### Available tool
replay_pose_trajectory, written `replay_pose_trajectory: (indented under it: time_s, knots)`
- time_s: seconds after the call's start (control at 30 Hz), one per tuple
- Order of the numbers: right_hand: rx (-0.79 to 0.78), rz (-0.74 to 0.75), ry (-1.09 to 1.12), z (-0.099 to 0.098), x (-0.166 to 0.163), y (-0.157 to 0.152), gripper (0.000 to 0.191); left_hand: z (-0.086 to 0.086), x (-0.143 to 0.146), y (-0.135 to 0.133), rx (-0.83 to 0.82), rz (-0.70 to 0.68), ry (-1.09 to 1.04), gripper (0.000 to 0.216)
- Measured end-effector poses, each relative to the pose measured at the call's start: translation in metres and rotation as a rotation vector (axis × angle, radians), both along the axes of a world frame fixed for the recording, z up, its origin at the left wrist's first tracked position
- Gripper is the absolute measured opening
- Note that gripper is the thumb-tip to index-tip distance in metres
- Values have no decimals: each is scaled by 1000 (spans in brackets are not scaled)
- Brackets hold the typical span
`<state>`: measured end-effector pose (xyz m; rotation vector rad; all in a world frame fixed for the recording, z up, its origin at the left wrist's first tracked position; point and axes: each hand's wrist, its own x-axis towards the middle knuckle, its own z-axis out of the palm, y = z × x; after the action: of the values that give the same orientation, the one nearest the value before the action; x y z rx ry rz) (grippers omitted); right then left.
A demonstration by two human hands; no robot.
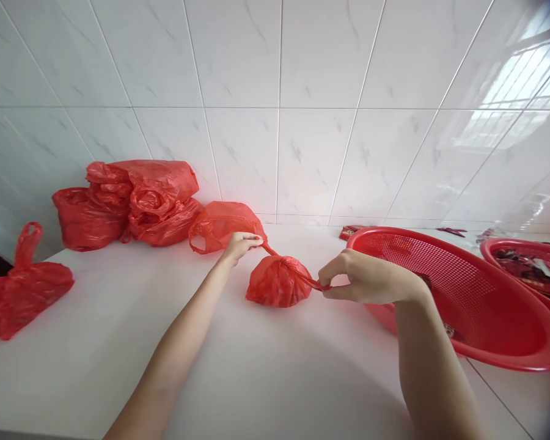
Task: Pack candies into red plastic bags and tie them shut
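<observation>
A small, filled red plastic bag (pixel 277 284) rests on the white counter between my hands, its neck gathered at the top. My left hand (pixel 242 245) is closed in a pinch on one handle, drawn out up and to the left. The other handle runs to the right, pinched between the thumb and fingers of my right hand (pixel 362 278). Both handles look stretched taut from the gathered neck. What the bag contains is hidden. Just behind my left hand lies another red plastic bag (pixel 227 220), loosely puffed out.
Several red bags (pixel 132 205) are heaped against the tiled wall at the back left. A tied red bag (pixel 32 287) sits at the left edge. To the right, a large red basket (pixel 486 305) tilts on the counter (pixel 275 366), beside a second red basket (pixel 504 244) holding small packets.
</observation>
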<state>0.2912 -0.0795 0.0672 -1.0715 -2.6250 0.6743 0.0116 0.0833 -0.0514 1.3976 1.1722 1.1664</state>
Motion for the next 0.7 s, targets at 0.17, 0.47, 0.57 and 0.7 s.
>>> replay_pose_trajectory:
  time_s: [0.17, 0.47, 0.57, 0.7]
  knots:
    - [-10, -6, 78, 3, 3, 0, 18, 1, 7, 0, 68, 32, -20, 25]
    - [-182, -272, 724, -2, -25, 8, 27, 80, 39, -75, 402, -283, -16, 27]
    - [-147, -302, 826, -5, -36, 10, 29, 95, 48, -102, 431, -466, 46, 21]
    - [-3, -401, 848, -9, -43, 10, 28, 98, 52, -114, 393, -525, -5, 21]
